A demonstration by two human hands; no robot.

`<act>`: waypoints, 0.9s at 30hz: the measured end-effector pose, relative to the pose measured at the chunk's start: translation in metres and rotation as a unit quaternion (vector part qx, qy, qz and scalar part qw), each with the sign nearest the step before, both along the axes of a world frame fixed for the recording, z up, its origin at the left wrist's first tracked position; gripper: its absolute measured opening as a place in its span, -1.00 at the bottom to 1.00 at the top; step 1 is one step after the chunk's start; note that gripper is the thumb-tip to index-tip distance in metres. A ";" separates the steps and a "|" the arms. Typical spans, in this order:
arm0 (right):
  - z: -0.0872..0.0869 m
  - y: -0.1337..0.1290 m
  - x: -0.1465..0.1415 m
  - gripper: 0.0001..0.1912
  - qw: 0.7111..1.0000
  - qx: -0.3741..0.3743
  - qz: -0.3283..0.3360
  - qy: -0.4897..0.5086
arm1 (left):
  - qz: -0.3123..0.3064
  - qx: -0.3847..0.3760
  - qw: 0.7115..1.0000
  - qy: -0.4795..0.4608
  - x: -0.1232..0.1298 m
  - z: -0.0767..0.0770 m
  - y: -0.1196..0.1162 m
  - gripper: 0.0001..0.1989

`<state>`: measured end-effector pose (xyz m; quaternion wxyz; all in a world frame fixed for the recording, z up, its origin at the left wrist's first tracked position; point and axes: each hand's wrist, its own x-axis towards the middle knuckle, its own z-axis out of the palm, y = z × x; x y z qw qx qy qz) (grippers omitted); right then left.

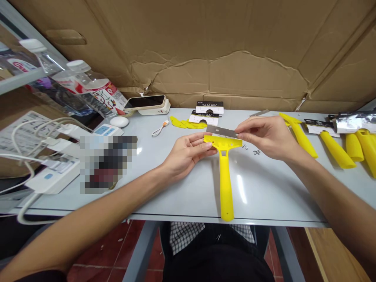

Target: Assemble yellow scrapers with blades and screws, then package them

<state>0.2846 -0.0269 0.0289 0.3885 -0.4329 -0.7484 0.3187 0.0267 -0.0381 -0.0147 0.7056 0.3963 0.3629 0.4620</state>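
My left hand (pixel 190 152) pinches the left end of the wide head of a yellow scraper (pixel 225 176), whose handle points down toward the table's front edge. Between the thumb and fingers of my right hand (pixel 264 137) is the right end of a flat metal blade (pixel 221 131). The blade lies just above the scraper's head, roughly along it; whether the two touch I cannot tell. Small screws and nuts (pixel 256 152) lie on the table below my right hand. Behind my left hand are flat yellow plastic pieces (pixel 182 123).
Black-and-white packets (pixel 210 107) stand at the back, near another blade (pixel 259 112). More yellow scrapers (pixel 337 150) lie at right. On the left are a power strip (pixel 58 172) with cables, a white mouse (pixel 119 122), a phone (pixel 145 102), a short cable (pixel 160 128) and bottles (pixel 100 90).
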 end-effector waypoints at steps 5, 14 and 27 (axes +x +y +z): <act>-0.002 0.001 0.000 -0.86 1.000 -0.009 0.017 -0.002 | -0.013 0.011 1.000 0.005 -0.001 0.000 0.000 -0.63; -0.011 0.003 -0.005 -0.84 0.999 -0.003 -0.005 -0.044 | -0.011 0.011 1.000 0.002 0.000 -0.001 -0.001 -0.65; -0.013 -0.002 -0.010 -0.87 0.998 -0.020 0.035 -0.058 | 0.013 -0.016 1.000 0.008 0.003 0.000 -0.002 -0.80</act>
